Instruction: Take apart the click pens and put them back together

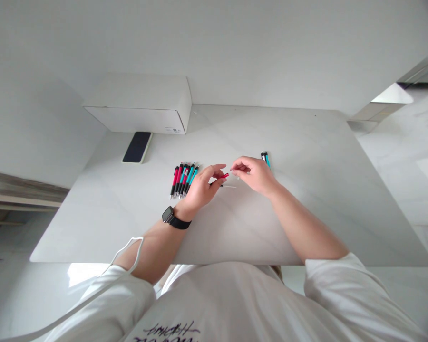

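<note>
My left hand point(206, 184) is closed around a red pen barrel point(225, 175), its end sticking out past the thumb. Just to the right, my right hand point(253, 172) pinches something tiny near the end of the barrel; it is too small to name. A thin white pen refill point(229, 186) lies on the table below the barrel. Left of my left hand, several red and teal pens point(181, 179) with black grips lie side by side, the rightmost partly behind the hand. Beyond my right hand, black and teal pens point(266, 158) show only their upper ends.
A white box point(139, 118) stands at the back left of the white table point(324, 190), against the wall. In front of it lies a phone point(137, 147), dark screen up. A white cable point(89, 299) runs over my left forearm, above a black watch point(176, 218).
</note>
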Motion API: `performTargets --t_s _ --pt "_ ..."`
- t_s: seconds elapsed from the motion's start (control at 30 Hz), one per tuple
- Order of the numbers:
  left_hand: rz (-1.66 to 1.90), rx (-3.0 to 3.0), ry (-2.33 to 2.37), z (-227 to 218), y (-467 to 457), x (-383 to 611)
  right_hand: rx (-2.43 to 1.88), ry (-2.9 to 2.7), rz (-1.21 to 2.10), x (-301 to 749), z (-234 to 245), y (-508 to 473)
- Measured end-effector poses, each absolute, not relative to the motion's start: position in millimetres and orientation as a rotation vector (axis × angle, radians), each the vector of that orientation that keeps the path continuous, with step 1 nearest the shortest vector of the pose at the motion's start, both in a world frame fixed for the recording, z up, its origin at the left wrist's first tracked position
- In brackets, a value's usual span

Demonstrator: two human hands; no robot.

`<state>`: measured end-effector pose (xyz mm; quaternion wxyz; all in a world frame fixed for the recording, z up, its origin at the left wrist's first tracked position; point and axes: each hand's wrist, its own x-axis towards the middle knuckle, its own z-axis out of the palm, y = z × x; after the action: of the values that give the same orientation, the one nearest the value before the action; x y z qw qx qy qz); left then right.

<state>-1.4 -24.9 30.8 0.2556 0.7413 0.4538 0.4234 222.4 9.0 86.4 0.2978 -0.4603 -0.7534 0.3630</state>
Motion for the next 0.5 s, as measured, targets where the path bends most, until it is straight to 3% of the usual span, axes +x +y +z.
performTargets --t_s 0.5 --pt "1.231 1.768 1.192 25.1 -23.9 1.1 -1.113 -2.093 0.885 214.2 83.6 -1.4"
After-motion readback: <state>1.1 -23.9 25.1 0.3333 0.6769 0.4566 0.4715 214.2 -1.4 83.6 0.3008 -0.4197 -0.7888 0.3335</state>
